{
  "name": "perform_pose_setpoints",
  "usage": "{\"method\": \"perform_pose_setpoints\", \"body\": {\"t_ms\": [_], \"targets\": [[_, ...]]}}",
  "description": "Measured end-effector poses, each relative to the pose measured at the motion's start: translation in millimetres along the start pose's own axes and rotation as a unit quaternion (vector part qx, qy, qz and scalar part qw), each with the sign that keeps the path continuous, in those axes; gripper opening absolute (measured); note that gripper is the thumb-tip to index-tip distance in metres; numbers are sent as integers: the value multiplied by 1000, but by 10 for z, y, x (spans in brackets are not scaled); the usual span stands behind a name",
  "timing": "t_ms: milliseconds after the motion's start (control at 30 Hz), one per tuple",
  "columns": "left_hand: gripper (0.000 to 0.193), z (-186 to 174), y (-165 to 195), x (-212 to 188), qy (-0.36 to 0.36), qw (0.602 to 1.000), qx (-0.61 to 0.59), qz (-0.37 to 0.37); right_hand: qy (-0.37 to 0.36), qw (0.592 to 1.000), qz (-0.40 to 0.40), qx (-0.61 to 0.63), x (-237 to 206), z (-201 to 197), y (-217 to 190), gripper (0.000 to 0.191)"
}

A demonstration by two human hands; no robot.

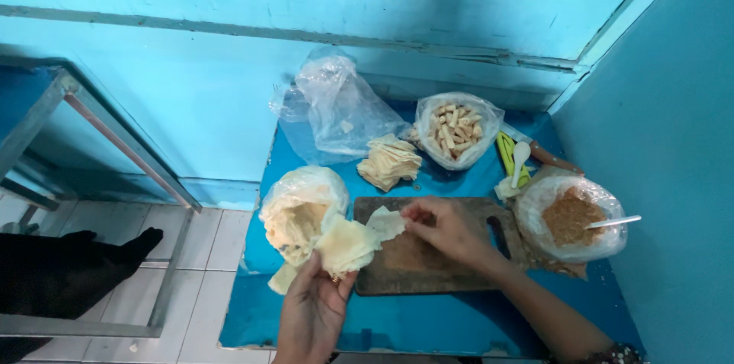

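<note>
Right-hand fingertips (417, 215) pinched on the edge of a thin pale wrapper sheet (384, 223), pulling it rightward off the stack of wrappers (345, 244) gripped from below in the left hand (313, 307). Sheet lying flat-ish, just left of the right hand (449, 232), long side running toward the wooden board (428, 261) underneath. Further left, bag of more wrappers (302, 211). Beyond the fingers, a cut pile (390, 161), a bag of sticks (456, 131), a bag of brown filling (569, 219) off right.
</note>
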State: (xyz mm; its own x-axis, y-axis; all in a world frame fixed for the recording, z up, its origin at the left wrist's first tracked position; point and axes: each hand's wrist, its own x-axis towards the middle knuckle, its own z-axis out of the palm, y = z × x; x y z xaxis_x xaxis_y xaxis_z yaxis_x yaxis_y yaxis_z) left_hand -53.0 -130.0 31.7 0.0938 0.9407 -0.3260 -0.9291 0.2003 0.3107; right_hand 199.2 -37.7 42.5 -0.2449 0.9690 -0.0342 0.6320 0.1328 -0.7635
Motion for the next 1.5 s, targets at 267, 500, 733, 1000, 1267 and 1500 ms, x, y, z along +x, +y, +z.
{"method": "perform_pose_setpoints", "body": {"t_ms": [267, 500, 733, 1000, 1267, 1500], "targets": [[46, -92, -56, 18, -3, 1000, -3, -16, 15, 993, -56, -107, -96, -143, -191, 18], [42, -18, -127, 84, -16, 999, 4, -32, 72, 992, -67, -83, -82, -104, -137, 21], [42, -66, -58, 91, -2, 1000, 3, -2, 174, 919, -283, -214, -148, -176, -137, 38], [43, -167, 28, 39, -37, 999, -14, 12, 79, 915, -341, -203, -2, 163, -263, 35], [45, -104, 46, -3, -38, 999, -11, 1, 4, 985, -172, 6, 113, 368, -417, 42], [44, -156, -89, 29, -90, 996, -10, 7, 67, 973, -198, 92, -78, 139, -609, 34]]}}
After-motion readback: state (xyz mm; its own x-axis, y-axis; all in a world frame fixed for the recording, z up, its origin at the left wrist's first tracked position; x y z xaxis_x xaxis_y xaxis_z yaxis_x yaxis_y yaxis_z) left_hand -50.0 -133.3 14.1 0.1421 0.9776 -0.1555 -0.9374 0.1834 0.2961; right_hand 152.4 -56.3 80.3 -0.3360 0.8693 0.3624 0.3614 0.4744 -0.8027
